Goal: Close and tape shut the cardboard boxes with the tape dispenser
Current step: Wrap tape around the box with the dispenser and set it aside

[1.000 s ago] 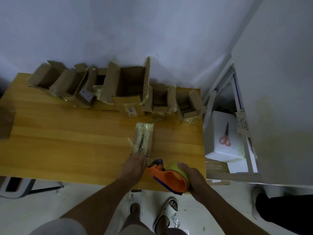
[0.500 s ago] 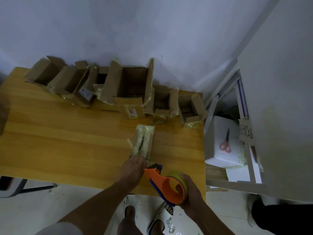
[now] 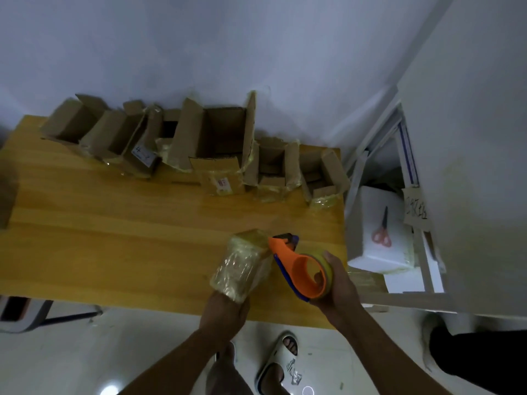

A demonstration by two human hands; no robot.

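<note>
Box [image 3: 242,266] now lifted, left grip [image 3: 225,312] beneath.

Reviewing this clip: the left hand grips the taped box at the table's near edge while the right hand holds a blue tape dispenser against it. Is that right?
Not quite. The head view shows the tape dispenser is mainly orange, with only blue trim. The rest stands: left hand grips the taped box, right hand holds the dispenser against it.

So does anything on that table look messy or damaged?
Yes. The open boxes along the wall are ragged, with crinkled old tape on their flaps. The small box in the left hand is tilted and heavily wrapped in wrinkled tape.
</note>
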